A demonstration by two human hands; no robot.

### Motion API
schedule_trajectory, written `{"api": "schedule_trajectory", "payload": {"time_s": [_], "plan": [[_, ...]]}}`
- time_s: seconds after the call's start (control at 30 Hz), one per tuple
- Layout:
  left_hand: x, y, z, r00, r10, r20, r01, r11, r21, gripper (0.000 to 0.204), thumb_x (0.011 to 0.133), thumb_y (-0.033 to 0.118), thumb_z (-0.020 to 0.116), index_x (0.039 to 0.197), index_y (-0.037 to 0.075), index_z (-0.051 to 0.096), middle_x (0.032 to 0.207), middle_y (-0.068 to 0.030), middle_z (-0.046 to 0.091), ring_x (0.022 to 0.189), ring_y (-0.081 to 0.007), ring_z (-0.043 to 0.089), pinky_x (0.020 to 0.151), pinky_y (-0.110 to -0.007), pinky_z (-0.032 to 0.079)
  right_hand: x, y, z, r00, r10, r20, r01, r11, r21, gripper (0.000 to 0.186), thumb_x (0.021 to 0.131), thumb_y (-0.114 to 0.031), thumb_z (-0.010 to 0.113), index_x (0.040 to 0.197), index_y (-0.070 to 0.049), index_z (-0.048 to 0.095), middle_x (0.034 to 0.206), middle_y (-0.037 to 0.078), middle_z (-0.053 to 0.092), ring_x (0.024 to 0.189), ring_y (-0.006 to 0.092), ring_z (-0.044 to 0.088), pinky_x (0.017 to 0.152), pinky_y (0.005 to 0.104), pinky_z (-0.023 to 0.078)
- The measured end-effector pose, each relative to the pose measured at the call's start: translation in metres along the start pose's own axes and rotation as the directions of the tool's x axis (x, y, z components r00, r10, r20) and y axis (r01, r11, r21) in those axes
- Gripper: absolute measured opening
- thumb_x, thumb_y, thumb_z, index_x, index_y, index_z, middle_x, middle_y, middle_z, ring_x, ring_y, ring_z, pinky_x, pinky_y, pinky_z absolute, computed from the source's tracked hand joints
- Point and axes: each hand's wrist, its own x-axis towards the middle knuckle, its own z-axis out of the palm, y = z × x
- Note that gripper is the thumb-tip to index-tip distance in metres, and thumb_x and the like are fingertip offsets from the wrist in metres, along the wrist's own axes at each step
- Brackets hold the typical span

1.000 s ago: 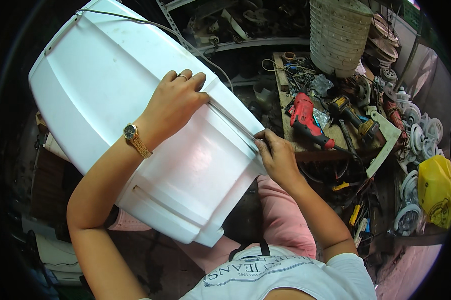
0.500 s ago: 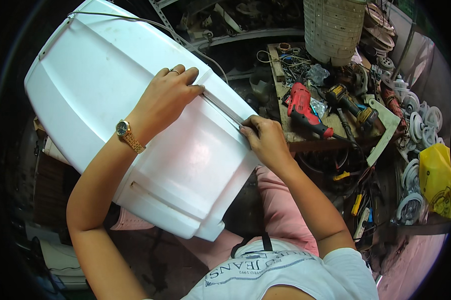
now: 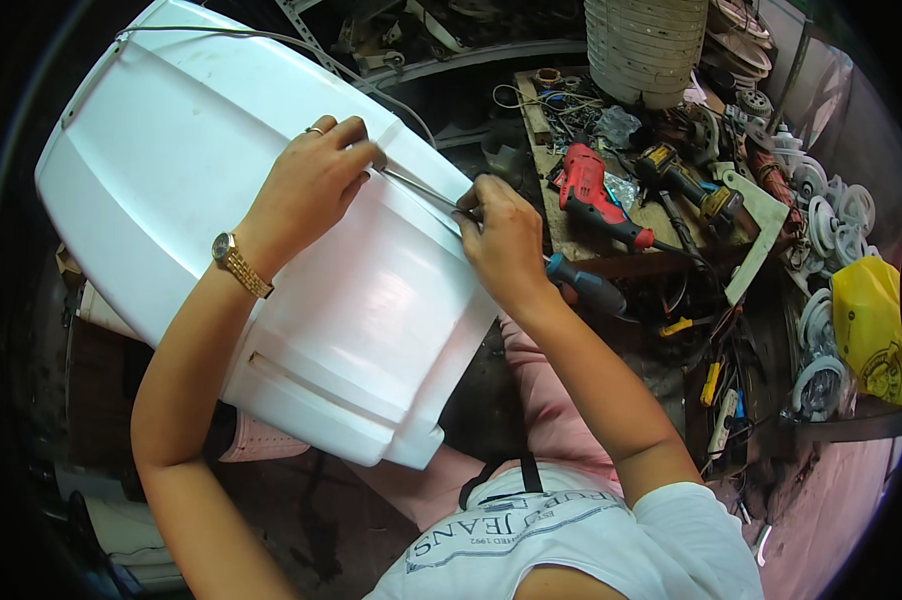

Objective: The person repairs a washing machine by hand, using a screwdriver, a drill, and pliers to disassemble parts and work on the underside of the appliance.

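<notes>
A large white moulded plastic cover (image 3: 361, 290) slants across in front of me, over my lap. Along its far right edge runs a thin metal shaft, in line with the blue-and-black handle of a screwdriver (image 3: 593, 288). My right hand (image 3: 506, 235) is closed round the shaft between thumb and fingers and hides the stretch where it meets the handle. At the shaft's other end my left hand (image 3: 321, 175) pinches the tip; its fingertips hide whether anything small is there too. That hand rests above the cover.
On the wooden bench (image 3: 581, 240) at right lie a red power drill (image 3: 596, 195), a yellow-black cordless driver (image 3: 686, 185) and many small parts. A stack of white buckets (image 3: 641, 50) stands behind. White wheels (image 3: 831, 225) and a yellow bag (image 3: 871, 325) are farther right. A cable (image 3: 301, 45) crosses the cover's top.
The screwdriver handle now shows beyond my right wrist, where it was hidden before. Its shaft lies at a flatter angle, lifted off the cover's groove line. The whole view has shifted slightly.
</notes>
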Motion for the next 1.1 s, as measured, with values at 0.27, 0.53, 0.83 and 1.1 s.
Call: {"api": "schedule_trajectory", "payload": {"time_s": [0.27, 0.53, 0.83, 1.1], "plan": [[0.021, 0.027, 0.009, 0.981, -0.167, 0.102, 0.144, 0.969, 0.201, 0.007, 0.076, 0.006, 0.068, 0.081, 0.003, 0.065, 0.089, -0.0080, 0.059, 0.086, -0.0263, 0.059, 0.075, -0.036, 0.051, -0.027, 0.028, -0.026, 0.979, 0.198, -0.054, -0.192, 0.975, 0.108, 0.019, 0.080, -0.002, 0.062, 0.089, -0.001, 0.046, 0.077, 0.019, 0.058, 0.076, 0.0406, 0.059, 0.066, 0.0456, 0.045], [0.027, 0.006, 0.014, 0.951, -0.270, 0.151, 0.239, 0.951, 0.196, 0.012, 0.076, 0.011, 0.068, 0.077, 0.002, 0.059, 0.083, -0.0131, 0.060, 0.084, -0.0316, 0.059, 0.076, -0.043, 0.050, -0.088, 0.061, -0.082, 0.955, 0.292, -0.046, -0.291, 0.956, 0.035, 0.022, 0.082, -0.004, 0.063, 0.096, 0.000, 0.046, 0.076, 0.020, 0.059, 0.076, 0.0389, 0.061, 0.068, 0.0410, 0.047], [0.019, 0.017, -0.021, 0.947, -0.310, 0.082, 0.291, 0.939, 0.185, 0.024, 0.077, 0.028, 0.074, 0.080, 0.010, 0.059, 0.083, -0.0033, 0.062, 0.078, -0.0229, 0.062, 0.065, -0.035, 0.049, -0.092, 0.050, -0.117, 0.969, 0.218, -0.120, -0.119, 0.829, 0.546, 0.021, 0.088, -0.006, 0.061, 0.107, -0.001, 0.052, 0.076, 0.004, 0.052, 0.068, 0.0104, 0.047, 0.066, 0.0270, 0.043], [0.066, 0.013, 0.002, 0.824, -0.447, 0.348, 0.281, 0.856, 0.434, 0.047, 0.058, 0.042, 0.085, 0.084, 0.006, 0.070, 0.087, -0.0105, 0.070, 0.082, -0.0272, 0.068, 0.071, -0.036, 0.055, -0.154, 0.096, -0.078, 0.786, 0.569, 0.241, -0.617, 0.739, 0.270, 0.016, 0.095, -0.015, 0.051, 0.093, 0.000, 0.055, 0.063, 0.010, 0.050, 0.058, 0.0157, 0.047, 0.059, 0.0307, 0.042]]}}
